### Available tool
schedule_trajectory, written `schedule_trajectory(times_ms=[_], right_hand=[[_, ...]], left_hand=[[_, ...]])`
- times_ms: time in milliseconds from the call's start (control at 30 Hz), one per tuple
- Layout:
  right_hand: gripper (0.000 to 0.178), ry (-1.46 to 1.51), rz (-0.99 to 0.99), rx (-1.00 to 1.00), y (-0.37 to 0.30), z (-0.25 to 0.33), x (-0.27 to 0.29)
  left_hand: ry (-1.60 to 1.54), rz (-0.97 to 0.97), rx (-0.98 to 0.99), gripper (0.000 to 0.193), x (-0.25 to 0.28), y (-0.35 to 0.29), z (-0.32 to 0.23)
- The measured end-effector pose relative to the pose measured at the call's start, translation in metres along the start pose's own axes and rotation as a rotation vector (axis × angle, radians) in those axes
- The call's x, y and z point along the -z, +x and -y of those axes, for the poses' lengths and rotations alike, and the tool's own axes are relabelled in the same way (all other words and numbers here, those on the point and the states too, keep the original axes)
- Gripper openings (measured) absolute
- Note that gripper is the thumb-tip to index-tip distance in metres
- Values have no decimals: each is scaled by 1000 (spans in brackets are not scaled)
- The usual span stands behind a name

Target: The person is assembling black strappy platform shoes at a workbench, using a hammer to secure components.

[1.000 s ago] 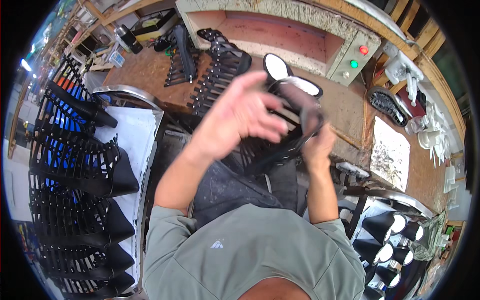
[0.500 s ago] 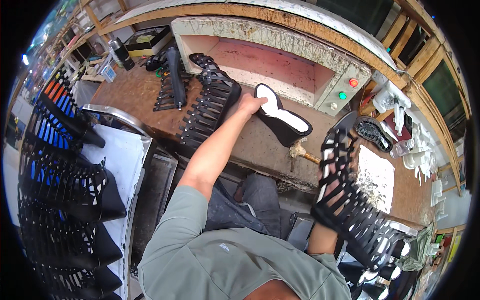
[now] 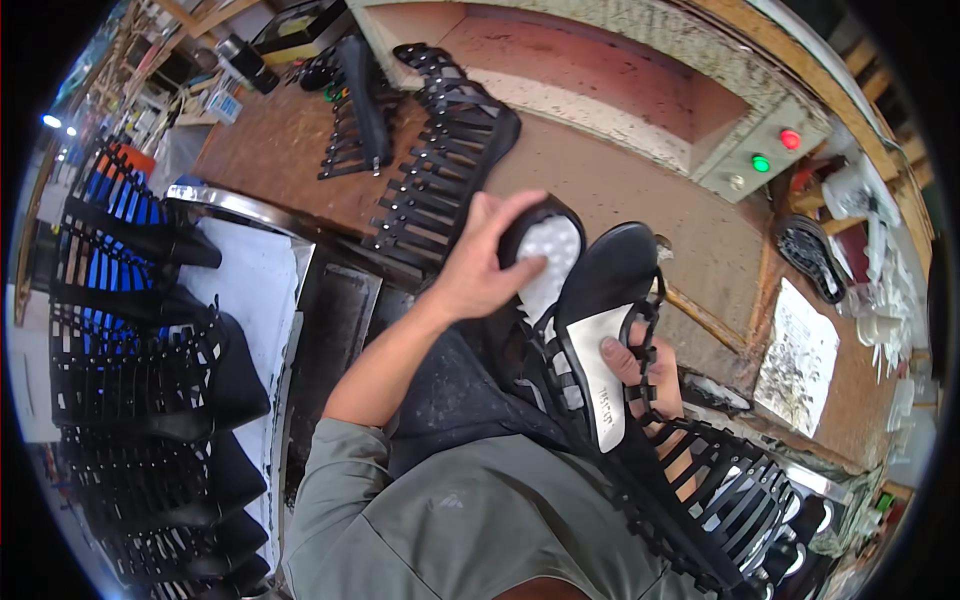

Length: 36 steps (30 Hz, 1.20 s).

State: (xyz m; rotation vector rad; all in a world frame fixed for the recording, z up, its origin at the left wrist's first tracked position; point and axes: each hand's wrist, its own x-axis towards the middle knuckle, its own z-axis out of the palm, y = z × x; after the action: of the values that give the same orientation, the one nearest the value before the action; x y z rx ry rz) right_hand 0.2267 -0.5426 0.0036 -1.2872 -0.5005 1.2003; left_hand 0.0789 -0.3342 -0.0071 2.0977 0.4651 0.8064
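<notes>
My left hand is closed on the rim of a black wedge sole with a white inner face, its thumb lying on the white. In my right hand is a tall black strappy sandal upper, tilted, its pale insole showing and my thumb pressed on it. The two pieces are side by side above my lap, overlapping in the picture; I cannot tell whether they touch. The upper's long straps hang down to the lower right.
Behind stands an open heater box with red and green lights. Another strappy upper lies on the bench. A wooden tool handle, a stained paper sheet and a dark sole are at right. Several strappy boots hang at left.
My left hand has lifted the wedge sole off the bench and brought it nearer. My right hand has turned the upper and moved it left beside the sole. The head view has shifted.
</notes>
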Motion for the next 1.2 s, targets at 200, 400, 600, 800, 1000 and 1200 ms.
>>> schedule_trajectory(times_ms=[200, 400, 600, 800, 1000, 1200], right_hand=[[29, -65, -13, 48, -11, 15, 2], [14, -19, -27, 27, 20, 2, -3], [18, -145, 21, 21, 15, 4, -9], [16, -101, -2, -9, 8, 18, -22], [11, -193, -76, 52, 7, 21, -19], [19, -304, -15, 56, 6, 21, -15]], left_hand=[[18, -138, -75, 71, 11, 8, -13], [-110, -150, -68, 71, 9, 34, 6], [-243, -175, -167, 52, 12, 53, -4], [-112, -211, -192, 27, 9, 62, -21], [-39, -166, -135, 28, 9, 55, -24], [-266, 83, -90, 45, 17, 47, -24]])
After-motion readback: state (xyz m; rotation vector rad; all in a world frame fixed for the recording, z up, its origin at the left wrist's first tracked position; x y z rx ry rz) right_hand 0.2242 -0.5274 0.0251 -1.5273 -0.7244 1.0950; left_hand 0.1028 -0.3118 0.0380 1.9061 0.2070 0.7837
